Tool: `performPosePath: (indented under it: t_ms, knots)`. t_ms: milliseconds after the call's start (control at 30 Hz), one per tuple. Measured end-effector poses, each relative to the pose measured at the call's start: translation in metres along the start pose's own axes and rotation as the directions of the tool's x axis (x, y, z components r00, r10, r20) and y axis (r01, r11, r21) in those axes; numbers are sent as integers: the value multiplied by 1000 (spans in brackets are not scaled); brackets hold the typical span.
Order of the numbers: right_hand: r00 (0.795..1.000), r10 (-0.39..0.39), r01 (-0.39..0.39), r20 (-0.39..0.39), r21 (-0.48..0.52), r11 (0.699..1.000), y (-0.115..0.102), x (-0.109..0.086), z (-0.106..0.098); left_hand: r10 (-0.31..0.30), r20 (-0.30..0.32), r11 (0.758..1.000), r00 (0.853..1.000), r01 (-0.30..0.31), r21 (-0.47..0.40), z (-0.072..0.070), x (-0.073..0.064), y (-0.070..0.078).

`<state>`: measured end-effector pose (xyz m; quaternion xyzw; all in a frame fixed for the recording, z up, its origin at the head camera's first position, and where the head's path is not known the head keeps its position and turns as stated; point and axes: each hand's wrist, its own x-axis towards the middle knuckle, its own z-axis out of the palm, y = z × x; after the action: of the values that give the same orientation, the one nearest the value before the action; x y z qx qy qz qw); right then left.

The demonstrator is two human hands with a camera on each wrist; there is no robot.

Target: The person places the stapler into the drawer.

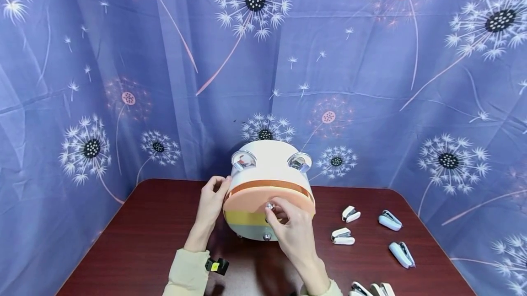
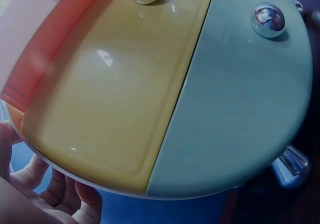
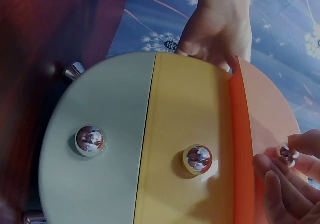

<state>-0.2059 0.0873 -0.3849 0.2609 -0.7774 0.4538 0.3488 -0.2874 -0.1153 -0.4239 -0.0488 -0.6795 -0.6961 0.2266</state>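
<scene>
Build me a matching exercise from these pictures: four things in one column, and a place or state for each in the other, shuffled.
Things
1. Left hand
2. Right hand
3. Peach drawer
4. Blue staplers

Places and states
A. Pulled partly out, above the yellow drawer
B. On the table, to the right of the white-topped cabinet
C. Pinching a silver knob
D. At the cabinet's left side

Right pairs: 1-D, 2-C, 3-A, 4-B
</scene>
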Motion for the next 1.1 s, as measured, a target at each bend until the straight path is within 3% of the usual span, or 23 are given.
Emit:
performPosePath:
  t_ms: [67,267,400,533,667,833,967,1100]
  knots:
    - [1000,-11,11,0,-4,1000,-2,-2,-2,41,17,998,999,-40,-42,-1,4,-14]
    - [1000,-28,28,5,-2,1000,-10,-6,-7,56,24,996,998,-54,-75,-1,8,-26]
    - [997,-74,74,-6,-3,997,-15,-13,-10,23,11,999,1000,-23,-41,1,2,-4]
    - [994,-110,110,-9,11,994,-20,-22,-12,-49,11,999,999,49,16,1,-7,27]
    - [987,-157,157,-27,16,987,-26,-26,-15,-82,15,996,996,82,25,1,-13,42]
    - [972,-230,230,-51,-4,973,-37,-25,-19,-62,5,998,998,62,0,3,-10,37]
    - [969,-241,240,-46,-35,970,-40,-27,-22,-44,-15,999,999,44,-12,4,-5,22]
    - [968,-246,244,-42,-50,969,-35,-36,-22,16,-43,1000,999,-16,11,4,-3,6]
